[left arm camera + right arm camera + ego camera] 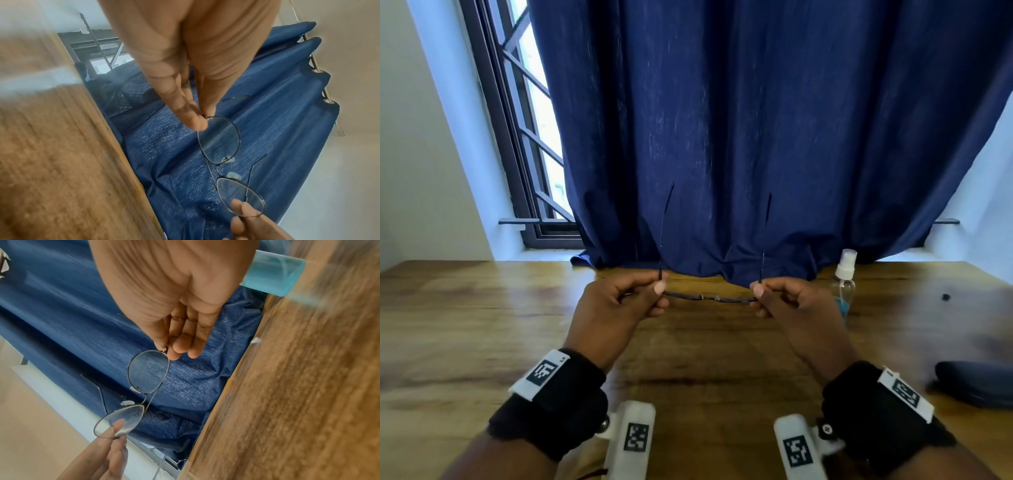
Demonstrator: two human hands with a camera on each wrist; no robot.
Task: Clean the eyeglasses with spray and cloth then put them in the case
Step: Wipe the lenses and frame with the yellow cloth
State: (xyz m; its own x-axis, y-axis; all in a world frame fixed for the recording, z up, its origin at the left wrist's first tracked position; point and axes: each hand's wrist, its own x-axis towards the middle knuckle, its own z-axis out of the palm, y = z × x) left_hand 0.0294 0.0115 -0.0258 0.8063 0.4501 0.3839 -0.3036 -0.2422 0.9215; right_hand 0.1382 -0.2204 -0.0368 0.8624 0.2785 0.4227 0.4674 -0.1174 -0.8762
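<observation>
I hold thin wire-framed eyeglasses [710, 297] level above the wooden table [482, 325], with both temples unfolded and pointing up and away from me. My left hand [661, 295] pinches the frame's left end at the hinge, and my right hand [756, 301] pinches the right end. In the left wrist view the thumb and forefinger of the left hand [202, 116] meet at the rim of one lens [219, 141]. The right wrist view shows my right hand [166, 352] pinching beside the other lens [148, 373]. A clear spray bottle [844, 284] with blue liquid stands just right of my right hand.
A dark blue case-like object [976, 383], blurred, lies at the table's right edge. A small black item [946, 296] sits far right. A blue curtain [756, 137] hangs behind the table and its hem rests on the table's far edge. A barred window [530, 137] is at the back left.
</observation>
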